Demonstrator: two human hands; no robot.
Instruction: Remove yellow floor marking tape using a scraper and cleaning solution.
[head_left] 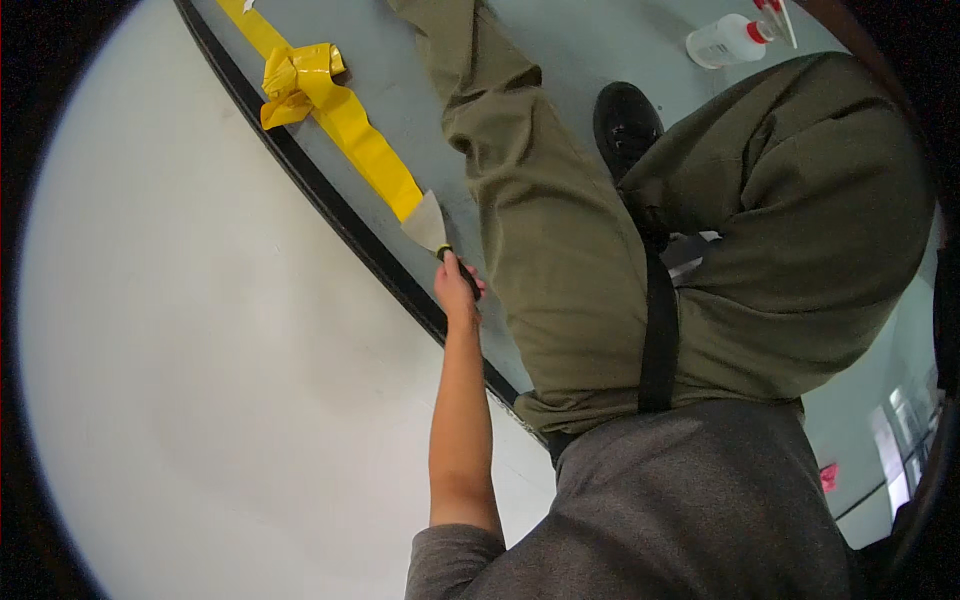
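Note:
My left hand [455,283] grips the dark handle of a putty knife [425,218], its wide metal blade lying against the lower end of a yellow tape strip [367,157] on the grey floor. Higher along the strip is a crumpled, glossy bunch of yellow tape [298,78]. My right hand is not in view.
A white wall [200,300] with a black base strip [340,220] runs along my left. My legs in olive trousers [560,300] and a black shoe [625,125] rest on the grey floor [580,40]. A red-topped spray bottle [722,42] stands at the upper right.

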